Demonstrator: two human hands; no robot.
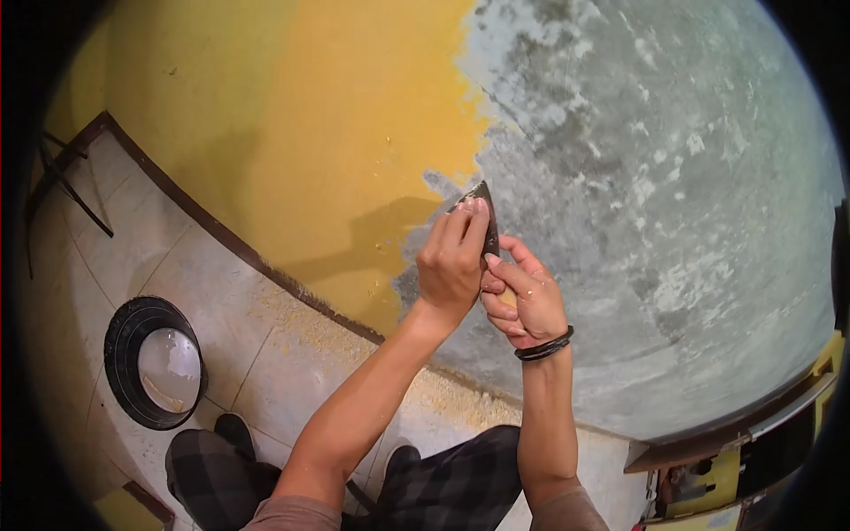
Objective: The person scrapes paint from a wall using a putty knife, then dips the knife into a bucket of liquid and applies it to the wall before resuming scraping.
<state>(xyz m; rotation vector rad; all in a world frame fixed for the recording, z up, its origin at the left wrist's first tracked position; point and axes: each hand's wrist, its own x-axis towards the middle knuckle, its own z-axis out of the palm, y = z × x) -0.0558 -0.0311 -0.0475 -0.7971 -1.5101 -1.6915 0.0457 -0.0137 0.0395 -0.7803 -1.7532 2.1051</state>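
Both hands, left and right, grip a scraper against the half-stripped yellow wall; flakes litter the tiled floor beside a bucket.

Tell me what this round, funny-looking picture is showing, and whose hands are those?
The picture comes from a camera worn on a person's head, looking down at their own arms, so it looks round and bent. The left hand and the right hand, which has black bands at the wrist, both grip a dark flat metal scraper blade. The blade's tip rests against the wall, where yellow paint meets bare grey plaster. Pale crumbs of scraped paint lie on the tiled floor. A black round bucket sits there too. Below are the person's checked trousers.
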